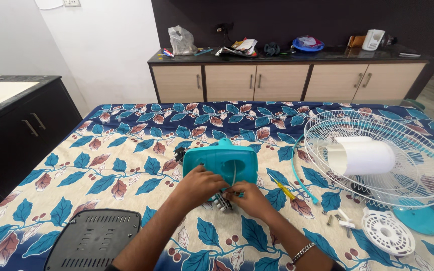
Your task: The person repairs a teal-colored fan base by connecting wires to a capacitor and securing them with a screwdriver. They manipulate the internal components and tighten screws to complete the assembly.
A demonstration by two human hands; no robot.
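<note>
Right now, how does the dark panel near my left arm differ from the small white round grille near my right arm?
The dark panel is roughly rectangular and dark grey; the white round grille is circular. The panel looks clearly larger than the grille. The panel's slots run in straight rows, while the grille's openings are arranged in rings. Both lie flat on the leaf-patterned cloth, untouched by either hand.

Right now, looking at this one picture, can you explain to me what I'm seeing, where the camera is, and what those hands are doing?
The camera sits on a person's head, looking down at their own bare hands. The left hand and right hand both grip a small part with wires, just in front of a teal plastic housing. Everything rests on a leaf-patterned cloth. To the right lie a white fan grille, a yellow screwdriver and a round white cap. A dark vented panel lies near left.
</note>
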